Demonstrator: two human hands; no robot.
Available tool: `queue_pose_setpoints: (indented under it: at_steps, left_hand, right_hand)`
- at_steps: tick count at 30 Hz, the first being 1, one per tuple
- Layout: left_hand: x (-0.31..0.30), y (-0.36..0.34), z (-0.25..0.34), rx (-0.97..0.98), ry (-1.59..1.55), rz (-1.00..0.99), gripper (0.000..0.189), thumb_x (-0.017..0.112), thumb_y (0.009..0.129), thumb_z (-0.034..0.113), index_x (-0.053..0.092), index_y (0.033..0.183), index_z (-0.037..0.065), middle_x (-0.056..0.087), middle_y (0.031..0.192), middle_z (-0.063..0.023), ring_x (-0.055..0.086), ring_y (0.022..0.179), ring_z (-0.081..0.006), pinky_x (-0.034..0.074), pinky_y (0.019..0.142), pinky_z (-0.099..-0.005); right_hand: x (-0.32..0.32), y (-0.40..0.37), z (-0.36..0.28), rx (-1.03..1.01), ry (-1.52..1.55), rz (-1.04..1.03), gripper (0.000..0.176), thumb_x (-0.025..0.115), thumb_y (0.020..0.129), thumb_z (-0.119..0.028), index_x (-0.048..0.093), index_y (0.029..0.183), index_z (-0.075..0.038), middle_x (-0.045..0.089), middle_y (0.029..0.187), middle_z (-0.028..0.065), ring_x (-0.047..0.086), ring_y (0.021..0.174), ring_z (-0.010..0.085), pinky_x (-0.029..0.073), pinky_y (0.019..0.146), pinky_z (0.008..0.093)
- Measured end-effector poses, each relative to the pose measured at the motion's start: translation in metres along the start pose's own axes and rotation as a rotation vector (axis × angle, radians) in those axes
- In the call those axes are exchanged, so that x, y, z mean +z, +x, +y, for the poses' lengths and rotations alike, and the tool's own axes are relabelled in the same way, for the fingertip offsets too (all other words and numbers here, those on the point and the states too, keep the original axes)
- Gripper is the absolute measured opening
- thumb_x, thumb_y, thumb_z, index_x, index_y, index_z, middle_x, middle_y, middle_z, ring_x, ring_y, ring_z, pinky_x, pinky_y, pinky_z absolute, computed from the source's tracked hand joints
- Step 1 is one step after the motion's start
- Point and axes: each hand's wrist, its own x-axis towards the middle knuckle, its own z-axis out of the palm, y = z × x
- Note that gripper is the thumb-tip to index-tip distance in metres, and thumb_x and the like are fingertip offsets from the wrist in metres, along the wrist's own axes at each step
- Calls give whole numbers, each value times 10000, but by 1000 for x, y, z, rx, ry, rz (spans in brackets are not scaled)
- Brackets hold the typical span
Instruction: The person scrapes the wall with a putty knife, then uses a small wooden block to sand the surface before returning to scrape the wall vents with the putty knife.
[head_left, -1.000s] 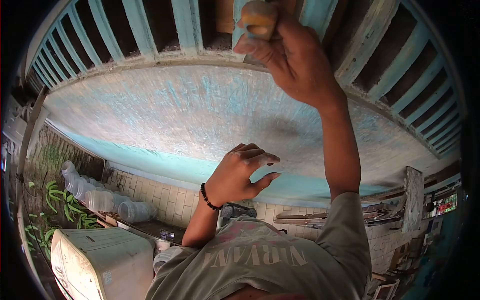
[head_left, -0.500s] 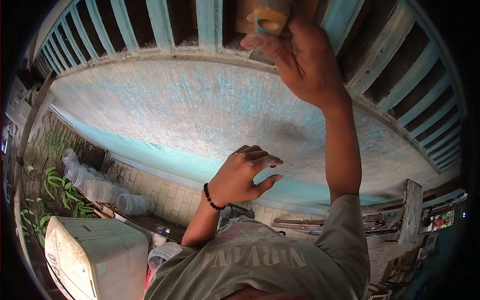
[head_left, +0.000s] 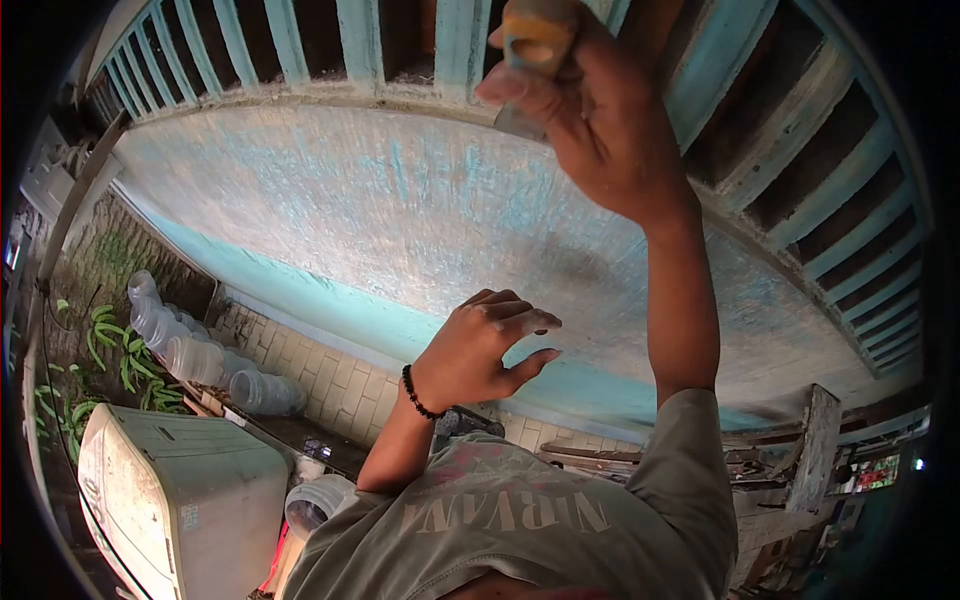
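Note:
My right hand (head_left: 620, 140) is raised at the top and closed around a scraper (head_left: 540, 45) with a worn yellow-brown handle that has a hole in it. A greyish blade (head_left: 520, 122) shows below my thumb, near the ledge under the slats; whether it touches is hard to tell. Lower down, my left hand (head_left: 485, 345) hangs in front of the wall, with curved fingers apart from the thumb and nothing between them. Pale dust marks its fingertips, and a black beaded bracelet (head_left: 420, 395) circles the wrist. The wall (head_left: 370, 190) has patchy grey and turquoise paint.
Turquoise slats (head_left: 360, 40) run along the top of the wall. Clear plastic containers (head_left: 265, 392) lie at left near a green plant (head_left: 125, 370). A dirty white appliance-like box (head_left: 200, 500) stands at lower left. Upright at right is a weathered board (head_left: 815, 450).
My right hand and the scraper have moved left relative to the slats. The whole view has shifted slightly. My left hand keeps nearly the same pose.

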Motion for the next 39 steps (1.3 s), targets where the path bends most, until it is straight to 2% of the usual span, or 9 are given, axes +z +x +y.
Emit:
queue_pose_setpoints:
  at_steps: [4,6,11,16,21,24,27,32,39]
  left_hand:
    - [-4,-2,-3,-7,-12,-13,239,821,828,156,744,1031,58,772,970,-107,725,893,-318,560,841,-411]
    - [-4,-3,-4,1,-31,7,241,822,826,158,743,1031,58,772,973,-110,725,892,-319,560,846,-412]
    - [-8,-5,-6,-15,2,8,247,825,824,162,745,1033,60,772,970,-107,726,892,-321,558,858,-410]
    - [-12,-6,-8,-19,9,32,246,827,821,160,747,1034,63,772,971,-105,723,906,-320,562,849,-405]
    - [-17,-10,-12,-38,10,33,252,827,819,150,749,1042,63,771,965,-106,718,911,-320,568,839,-398]
    - [-18,-12,-20,-42,-44,51,273,825,824,140,745,1072,57,762,1007,-120,710,944,-332,568,857,-405]
    - [-15,-9,-31,-48,-58,171,324,822,831,136,726,1129,54,745,1097,-128,692,1029,-340,568,891,-415]
    - [-20,-3,-36,-106,100,274,595,844,799,151,643,1359,138,482,1534,-180,536,1341,-425,501,1064,-498]
    - [-21,-5,-45,-107,85,217,648,840,804,146,616,1411,163,433,1604,-148,436,1459,-389,445,1151,-487]
  right_hand:
    - [-2,9,-9,271,-69,-193,330,606,1065,-246,542,1248,21,639,831,118,682,692,193,553,643,328]
    - [7,10,-1,27,-25,-42,342,608,1064,-248,540,1257,25,639,833,124,677,682,198,542,625,328]
    - [7,17,-2,142,-57,-78,365,605,1064,-248,531,1279,38,671,898,148,698,722,223,559,643,343]
    - [21,15,14,-112,-13,38,371,606,1064,-244,526,1289,40,638,926,132,685,769,208,551,663,322]
    - [10,13,0,145,-34,-137,349,604,1067,-238,526,1288,21,612,965,113,666,821,167,561,736,309]
    - [12,16,29,-149,39,19,332,596,1070,-230,526,1288,12,612,985,101,673,825,161,568,750,308]
    - [19,12,25,-67,121,62,310,582,1074,-217,529,1272,15,611,997,100,695,869,171,584,771,318]
    - [12,12,18,-103,22,8,294,571,1077,-203,529,1261,23,626,1004,109,722,916,196,602,782,325]
    - [14,9,7,-62,60,-71,290,595,1062,-172,544,1274,20,695,1054,114,735,987,194,590,838,322]
